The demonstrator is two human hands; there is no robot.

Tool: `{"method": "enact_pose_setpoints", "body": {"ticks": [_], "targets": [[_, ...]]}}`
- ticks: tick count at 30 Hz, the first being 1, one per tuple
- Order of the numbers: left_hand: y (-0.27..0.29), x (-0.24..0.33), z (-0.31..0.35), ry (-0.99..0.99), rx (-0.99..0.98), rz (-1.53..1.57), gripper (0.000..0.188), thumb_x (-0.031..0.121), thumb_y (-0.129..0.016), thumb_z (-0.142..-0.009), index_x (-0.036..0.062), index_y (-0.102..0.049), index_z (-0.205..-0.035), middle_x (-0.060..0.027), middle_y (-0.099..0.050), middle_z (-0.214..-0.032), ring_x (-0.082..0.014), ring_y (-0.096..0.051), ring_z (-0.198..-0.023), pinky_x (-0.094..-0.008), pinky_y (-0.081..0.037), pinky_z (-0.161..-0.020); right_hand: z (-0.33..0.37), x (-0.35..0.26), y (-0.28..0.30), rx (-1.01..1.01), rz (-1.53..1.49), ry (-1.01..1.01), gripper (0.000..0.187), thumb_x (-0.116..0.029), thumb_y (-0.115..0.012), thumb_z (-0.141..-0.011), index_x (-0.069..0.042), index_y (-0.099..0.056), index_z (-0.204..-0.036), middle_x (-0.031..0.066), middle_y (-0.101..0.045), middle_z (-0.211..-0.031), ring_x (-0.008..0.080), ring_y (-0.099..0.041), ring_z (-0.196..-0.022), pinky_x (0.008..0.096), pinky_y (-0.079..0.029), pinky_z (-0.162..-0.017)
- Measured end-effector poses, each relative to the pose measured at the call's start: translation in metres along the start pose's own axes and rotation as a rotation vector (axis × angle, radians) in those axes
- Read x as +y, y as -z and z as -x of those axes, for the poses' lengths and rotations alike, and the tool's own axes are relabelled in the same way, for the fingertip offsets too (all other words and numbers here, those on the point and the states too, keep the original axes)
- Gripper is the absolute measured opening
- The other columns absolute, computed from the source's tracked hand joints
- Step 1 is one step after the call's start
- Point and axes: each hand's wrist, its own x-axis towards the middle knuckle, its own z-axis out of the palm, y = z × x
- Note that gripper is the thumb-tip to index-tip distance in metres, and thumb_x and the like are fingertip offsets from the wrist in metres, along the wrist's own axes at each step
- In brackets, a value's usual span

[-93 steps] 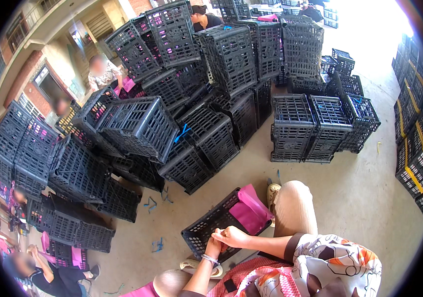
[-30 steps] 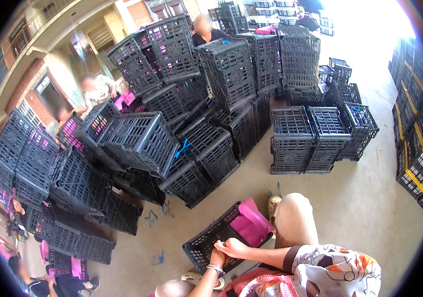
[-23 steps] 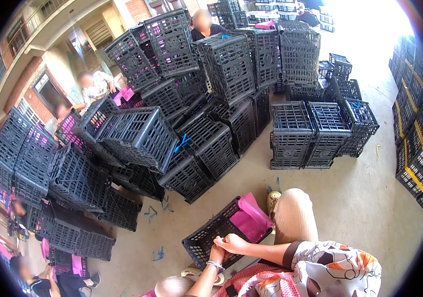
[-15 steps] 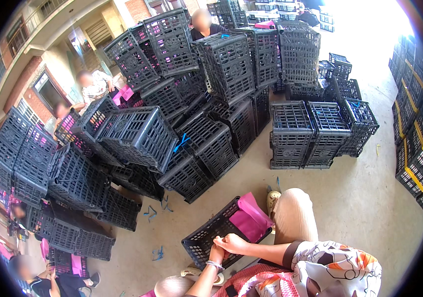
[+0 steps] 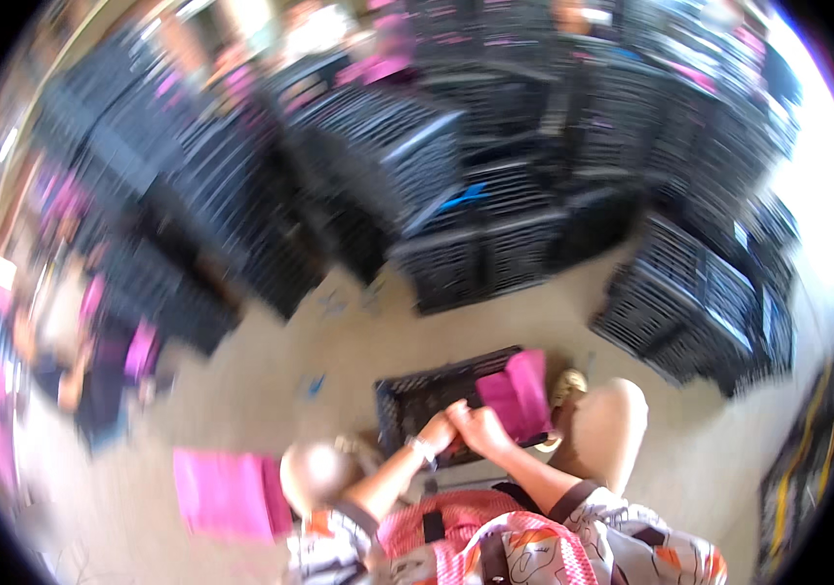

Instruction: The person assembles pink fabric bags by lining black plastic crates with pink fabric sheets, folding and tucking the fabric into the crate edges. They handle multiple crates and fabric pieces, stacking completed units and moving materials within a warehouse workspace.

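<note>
Meeting above one black perforated plastic crate (image 5: pixel 436 375), left hand (image 5: pixel 436 431) and right hand (image 5: pixel 482 429) are closed together (whether on anything cannot be told); one pink sheet (image 5: pixel 522 395) lies rightward, a second pink sheet (image 5: pixel 230 493), now in fuller view, leftward.

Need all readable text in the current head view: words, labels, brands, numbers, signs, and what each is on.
None readable.
Open black crate at the hands: no legible text.
Pink sheet in the crate: no visible print.
Pink sheet by the left knee: no visible print.
Stacked black crates: too blurred to tell.
Yellow-banded stack at right: too blurred to tell.
</note>
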Motion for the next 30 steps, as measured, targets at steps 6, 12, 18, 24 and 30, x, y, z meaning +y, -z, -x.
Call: {"method": "enact_pose_setpoints", "body": {"ticks": [6,12,18,24,30], "targets": [[0.052,0.048,0.060,-0.338,0.652,-0.682,0.039,0.033,-0.056,-0.087,0.0091,-0.050,-0.117,-0.0188,-0.061,-0.102,-0.0370,-0.062,-0.087,-0.0450,-0.051,-0.074,-0.001,0.034,-0.007,-0.194,-0.035,0.078,0.034,-0.024,-0.047,-0.097,0.005,-0.065,-0.096,0.0118,-0.067,-0.084,0.0139,-0.062,-0.073,0.0281,-0.051,-0.066],[0.173,0.005,0.221,-0.210,1.287,-0.280,0.029,0.017,-0.058,-0.087,0.0071,-0.058,-0.114,-0.0125,-0.064,-0.096,-0.0231,-0.064,-0.082,-0.0342,-0.052,-0.071,-0.010,0.063,-0.005,-0.242,0.319,0.137,0.026,-0.019,-0.053,-0.091,0.004,-0.064,-0.094,0.0112,-0.067,-0.082,0.0156,-0.060,-0.068,0.0273,-0.047,-0.064],[0.261,-0.215,0.382,0.572,1.838,-0.098,0.041,0.018,-0.063,-0.078,0.0090,-0.056,-0.117,-0.0191,-0.064,-0.097,-0.0351,-0.061,-0.090,-0.0427,-0.048,-0.082,-0.023,0.100,0.020,-0.236,0.413,0.077,0.025,-0.019,-0.053,-0.093,0.003,-0.064,-0.092,0.0008,-0.057,-0.069,0.0101,-0.054,-0.062,0.0247,-0.045,-0.056],[0.290,-0.347,0.505,1.259,1.731,0.028,0.078,0.043,-0.066,-0.071,0.0078,-0.040,-0.135,-0.0159,-0.049,-0.132,-0.0301,-0.042,-0.127,-0.0371,-0.033,-0.105,-0.025,0.125,0.034,-0.199,0.400,-0.015,0.025,-0.019,-0.052,-0.094,0.002,-0.064,-0.089,-0.0001,-0.056,-0.069,0.0099,-0.051,-0.059,0.0249,-0.042,-0.052],[0.298,-0.387,0.525,1.265,1.607,0.009,0.089,0.050,-0.064,-0.073,0.0068,-0.029,-0.143,-0.0133,-0.039,-0.143,-0.0251,-0.031,-0.135,-0.0361,-0.021,-0.112,-0.007,0.126,0.033,-0.180,0.712,0.068,0.023,-0.016,-0.053,-0.091,0.000,-0.060,-0.077,0.0000,-0.053,-0.065,0.0092,-0.046,-0.060,0.0274,-0.038,-0.054]]}}
